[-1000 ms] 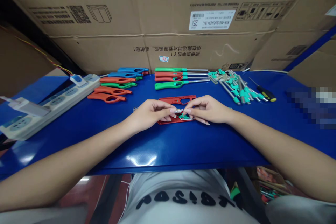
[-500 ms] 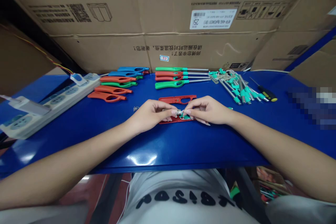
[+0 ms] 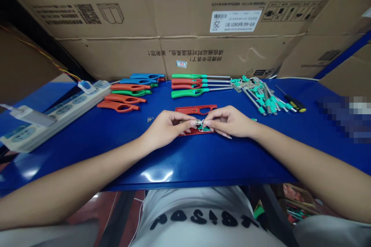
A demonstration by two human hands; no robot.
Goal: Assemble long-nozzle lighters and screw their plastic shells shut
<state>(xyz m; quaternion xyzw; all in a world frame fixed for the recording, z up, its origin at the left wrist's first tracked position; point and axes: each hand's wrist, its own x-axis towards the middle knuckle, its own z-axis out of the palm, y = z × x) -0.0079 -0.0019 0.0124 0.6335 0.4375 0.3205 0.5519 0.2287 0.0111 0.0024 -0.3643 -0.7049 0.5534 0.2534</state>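
Barely moved, the left hand (image 3: 164, 128) sits beside small metal bits (image 3: 150, 119).

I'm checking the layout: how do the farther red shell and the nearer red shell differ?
The farther red shell is mostly in view; the nearer red shell is partly covered by the left hand. The nearer red shell has teal parts at its right end; none show in the farther red shell. Both lie on the blue table.

Red shell halves (image 3: 184, 111), blue tabletop (image 3: 191, 162), black-and-yellow screwdriver (image 3: 294, 102)
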